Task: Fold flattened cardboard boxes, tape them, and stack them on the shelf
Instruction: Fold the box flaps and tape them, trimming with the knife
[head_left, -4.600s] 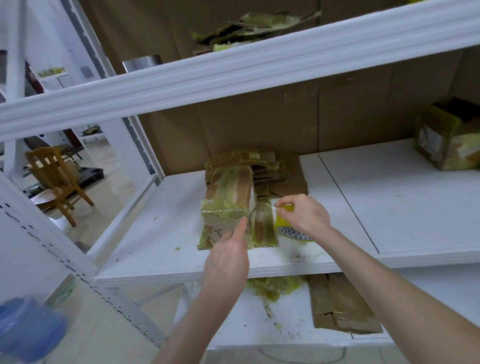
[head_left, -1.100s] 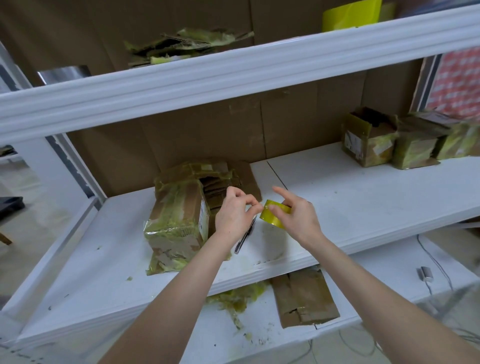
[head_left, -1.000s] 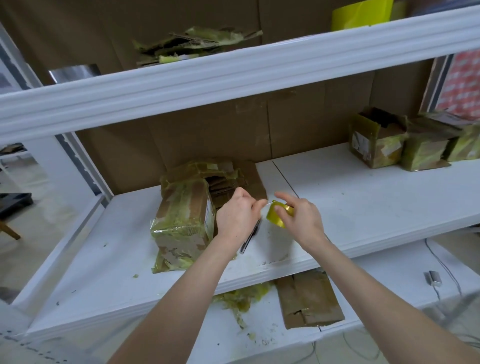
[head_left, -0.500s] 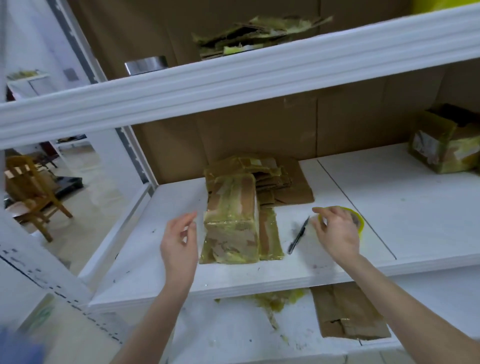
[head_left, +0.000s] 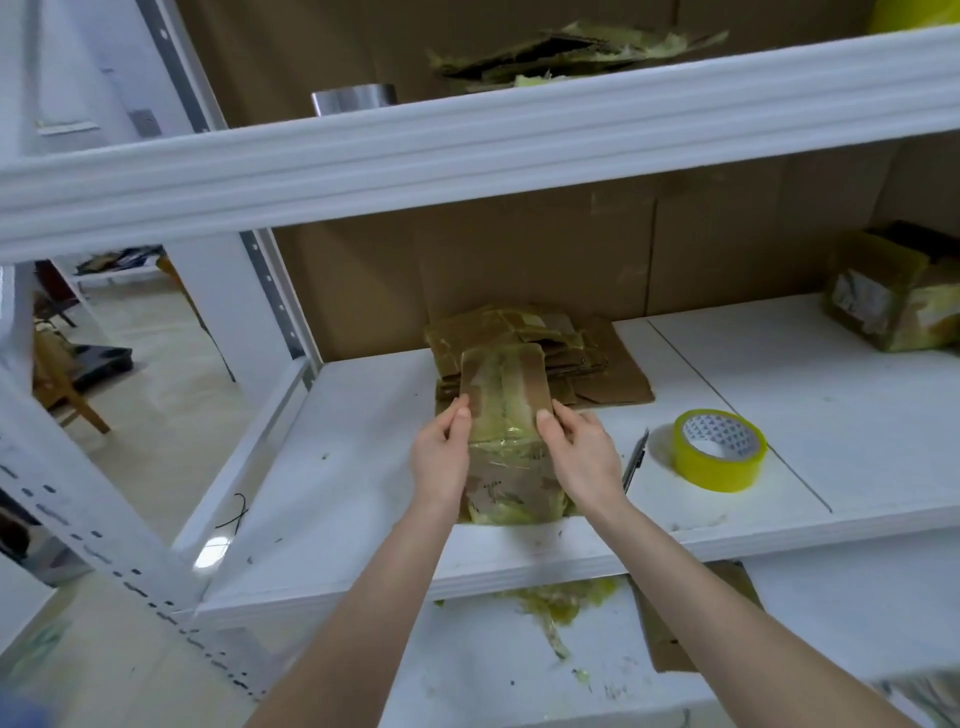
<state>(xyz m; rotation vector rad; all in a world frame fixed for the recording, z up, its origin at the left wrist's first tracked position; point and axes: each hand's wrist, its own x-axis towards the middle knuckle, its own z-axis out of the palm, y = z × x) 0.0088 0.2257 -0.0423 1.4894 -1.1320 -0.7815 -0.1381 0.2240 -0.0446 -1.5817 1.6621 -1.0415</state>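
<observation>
Gripping with left hand (head_left: 440, 460) and right hand (head_left: 584, 460), fingers curled on its flanks and thumbs on top, a taped cardboard box (head_left: 506, 415) at the front of the shelf (head_left: 337, 493), flattened cardboard (head_left: 613, 374) behind, pen (head_left: 636, 460) and yellow tape roll (head_left: 719, 452) rightward.

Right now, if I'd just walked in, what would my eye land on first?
The left hand and the right hand hold a tape-wrapped cardboard box by its sides, at the middle of the white shelf. A bright yellow tape roll lies flat to their right, and a pile of flattened cardboard sits just behind the box.
</observation>
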